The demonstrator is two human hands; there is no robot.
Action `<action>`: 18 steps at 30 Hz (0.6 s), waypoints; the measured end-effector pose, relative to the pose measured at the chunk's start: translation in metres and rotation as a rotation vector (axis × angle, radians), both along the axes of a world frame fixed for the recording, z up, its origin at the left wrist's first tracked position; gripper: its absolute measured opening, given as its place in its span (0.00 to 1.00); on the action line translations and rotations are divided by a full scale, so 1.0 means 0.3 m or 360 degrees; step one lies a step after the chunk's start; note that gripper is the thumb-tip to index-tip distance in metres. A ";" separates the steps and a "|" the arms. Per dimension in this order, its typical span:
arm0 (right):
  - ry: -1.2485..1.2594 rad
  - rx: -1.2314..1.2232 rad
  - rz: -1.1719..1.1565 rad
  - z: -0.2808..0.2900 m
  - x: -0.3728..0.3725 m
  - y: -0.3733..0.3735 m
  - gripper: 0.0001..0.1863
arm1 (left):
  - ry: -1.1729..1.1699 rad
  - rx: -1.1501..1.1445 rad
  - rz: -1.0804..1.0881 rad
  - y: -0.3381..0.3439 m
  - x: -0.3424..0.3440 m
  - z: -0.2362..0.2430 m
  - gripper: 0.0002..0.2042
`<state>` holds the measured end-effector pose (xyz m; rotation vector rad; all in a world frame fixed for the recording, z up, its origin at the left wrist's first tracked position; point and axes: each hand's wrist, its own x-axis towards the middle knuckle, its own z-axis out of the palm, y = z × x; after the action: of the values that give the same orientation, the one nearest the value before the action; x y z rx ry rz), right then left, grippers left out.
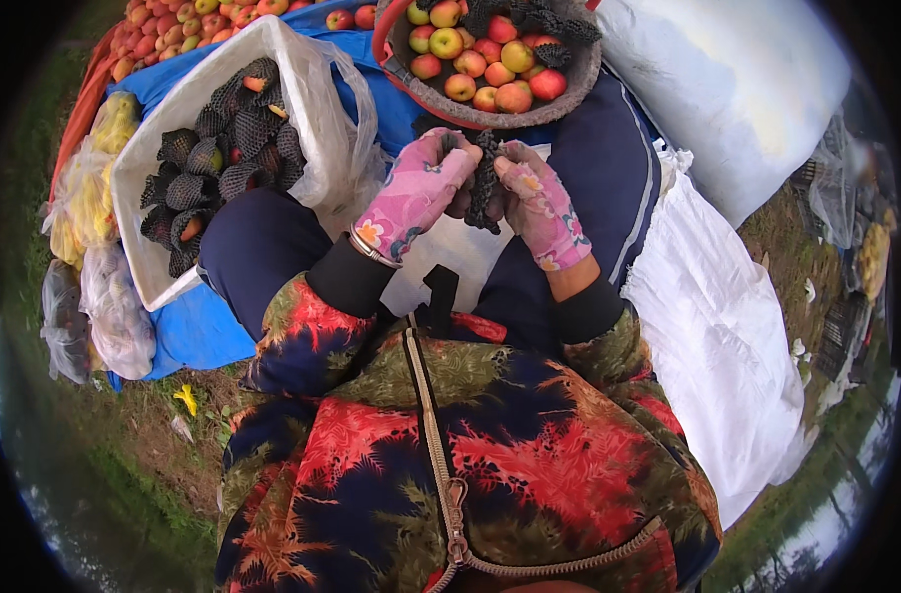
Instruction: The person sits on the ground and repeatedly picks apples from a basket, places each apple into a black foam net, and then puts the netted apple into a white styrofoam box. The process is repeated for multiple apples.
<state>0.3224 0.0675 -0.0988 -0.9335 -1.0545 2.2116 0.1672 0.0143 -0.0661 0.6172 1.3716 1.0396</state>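
Between my hands, in front of my lap, is a black foam net sleeve, narrow and bunched up. My left hand, in a pink flowered glove with dark fingertips, pinches it from the left. From the other side my right hand, gloved the same way, has its fingers closed on it too. No fruit shows inside the sleeve. Just beyond my hands stands a round tub with a red rim, holding loose red and yellow-green apples and more black net sleeves.
To my left, a white foam box lined with clear plastic holds several apples in black nets. A heap of apples lies at the far left on blue sheeting. Plastic bags sit beside the box; white sacks lie at right.
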 end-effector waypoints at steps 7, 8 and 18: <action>-0.0033 0.0151 0.0002 -0.033 -0.007 -0.011 0.10 | 0.0105 0.0225 -0.0118 -0.004 0.001 -0.052 0.16; -0.0096 0.0260 0.0040 -0.036 -0.008 -0.014 0.09 | 0.0074 0.0198 -0.0092 -0.005 0.002 -0.064 0.16; -0.0399 0.0396 0.0054 -0.093 -0.020 -0.037 0.19 | -0.0049 0.0110 0.0176 -0.012 0.019 -0.067 0.14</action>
<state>0.3165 0.0563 -0.1269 -1.1044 -1.4320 1.9653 0.1730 0.0106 -0.0863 0.5792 1.3597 1.1846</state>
